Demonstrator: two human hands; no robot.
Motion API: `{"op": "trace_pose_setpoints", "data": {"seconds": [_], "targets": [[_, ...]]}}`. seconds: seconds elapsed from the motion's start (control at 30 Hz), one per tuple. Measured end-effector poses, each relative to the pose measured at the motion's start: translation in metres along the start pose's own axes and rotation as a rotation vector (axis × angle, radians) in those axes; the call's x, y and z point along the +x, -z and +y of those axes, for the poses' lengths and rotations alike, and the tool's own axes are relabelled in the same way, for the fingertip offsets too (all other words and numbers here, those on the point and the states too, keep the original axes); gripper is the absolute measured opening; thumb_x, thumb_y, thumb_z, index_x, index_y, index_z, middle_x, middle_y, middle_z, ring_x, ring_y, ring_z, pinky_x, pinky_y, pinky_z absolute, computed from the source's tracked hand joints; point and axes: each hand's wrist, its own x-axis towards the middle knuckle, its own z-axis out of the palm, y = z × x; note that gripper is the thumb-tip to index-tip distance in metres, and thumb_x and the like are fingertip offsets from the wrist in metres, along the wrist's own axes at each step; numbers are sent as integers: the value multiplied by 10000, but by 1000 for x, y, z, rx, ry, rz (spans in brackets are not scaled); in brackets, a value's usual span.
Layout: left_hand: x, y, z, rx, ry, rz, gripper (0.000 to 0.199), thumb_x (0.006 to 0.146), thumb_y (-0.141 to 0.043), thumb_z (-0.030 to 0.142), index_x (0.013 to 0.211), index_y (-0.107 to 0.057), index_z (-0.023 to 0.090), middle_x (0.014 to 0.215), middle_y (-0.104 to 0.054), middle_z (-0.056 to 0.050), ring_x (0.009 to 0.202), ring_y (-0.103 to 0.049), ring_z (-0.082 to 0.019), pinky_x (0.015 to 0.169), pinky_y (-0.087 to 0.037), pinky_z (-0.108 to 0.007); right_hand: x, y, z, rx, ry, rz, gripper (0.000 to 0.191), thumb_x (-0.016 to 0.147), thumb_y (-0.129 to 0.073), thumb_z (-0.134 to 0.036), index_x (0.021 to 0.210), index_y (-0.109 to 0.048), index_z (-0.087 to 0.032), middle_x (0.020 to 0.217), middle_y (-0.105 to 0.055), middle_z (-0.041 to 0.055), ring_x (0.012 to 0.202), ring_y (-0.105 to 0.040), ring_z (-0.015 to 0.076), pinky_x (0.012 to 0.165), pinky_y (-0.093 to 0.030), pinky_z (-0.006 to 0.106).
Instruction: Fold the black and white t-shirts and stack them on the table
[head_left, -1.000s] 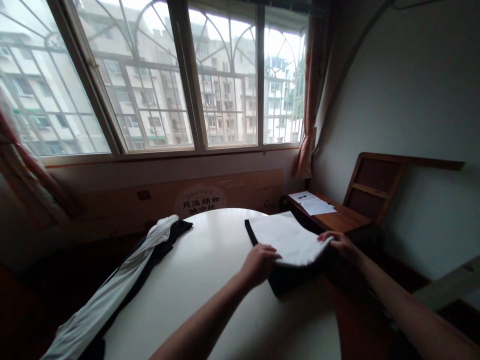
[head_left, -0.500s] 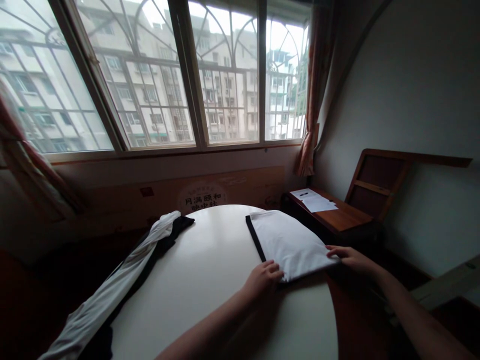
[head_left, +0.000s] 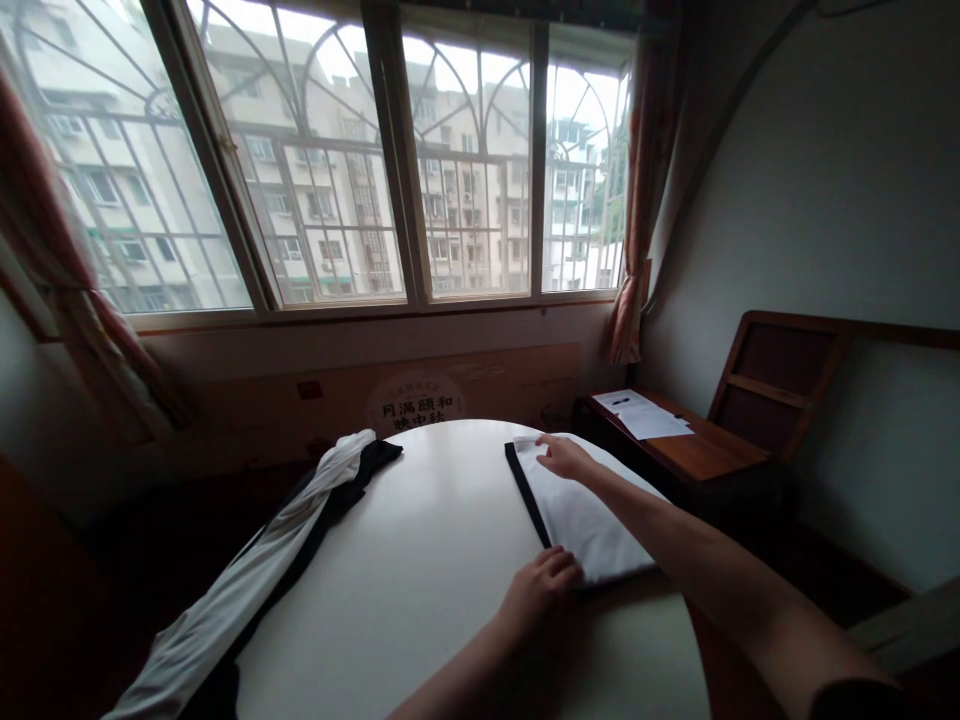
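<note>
With the white garment (head_left: 581,510) already folded into a flat rectangle on the right of the round desk (head_left: 420,560), the left hand (head_left: 541,590) presses its near corner and the right hand (head_left: 564,456) its far edge, both open-palmed, while the white-and-black garments (head_left: 285,550) at the left remain unfolded

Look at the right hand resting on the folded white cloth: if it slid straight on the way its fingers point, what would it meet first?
The right hand points toward the far left corner of the folded white cloth. It would probably cross the cloth's black edge, then reach bare white table; depth is uncertain.
</note>
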Motion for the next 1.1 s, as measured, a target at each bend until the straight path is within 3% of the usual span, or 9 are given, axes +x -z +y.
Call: {"op": "trace_pose_setpoints", "data": {"seconds": [0.17,0.37,0.47,0.7,0.93,1.1], "targets": [[0,-7,-3,-8,-13,-1,84,932,-595,173,973,-660,206,999,-684,-56,1058,-621,-200,927,-527,-283,57,-38,-29,-98,-110,-54,642,894,-619,-378,1464,-443,-139,1265,-673,187,1158,-641,305,905,-485,351],[2,-15,-7,59,-55,-2,55,943,-619,211,897,-646,196,927,-674,-38,941,-612,-181,826,-514,-251,73,-59,-29,-187,-122,-124,526,902,-565,-332,1400,-493,-179,1225,-682,186,1132,-652,334,902,-485,410],[2,-19,-10,74,-74,7,57,950,-623,235,920,-655,200,940,-682,-36,947,-615,-184,813,-516,-253,76,-65,-30,-211,-115,-141,573,888,-577,-332,1436,-464,-205,1239,-675,180,1159,-637,346,929,-473,440],[3,-20,-8,72,-35,2,41,926,-655,225,894,-657,200,925,-675,-34,946,-621,-186,796,-525,-261,86,-69,-27,-186,-210,-131,784,852,-576,-187,1570,-266,-138,1272,-652,222,1169,-642,338,910,-496,408],[2,-19,-7,100,-53,8,67,937,-635,229,880,-647,197,908,-672,-34,918,-608,-185,756,-504,-260,86,-61,-10,-89,-246,-59,585,957,-430,-236,1530,-362,-142,1339,-638,179,1235,-613,274,951,-478,337],[4,-19,-9,132,-75,2,99,949,-630,243,864,-644,193,898,-675,-27,901,-609,-180,749,-498,-249,88,-48,-16,-45,-220,31,610,940,-453,-210,1544,-372,-174,1335,-650,149,1223,-623,264,968,-467,313]]}}
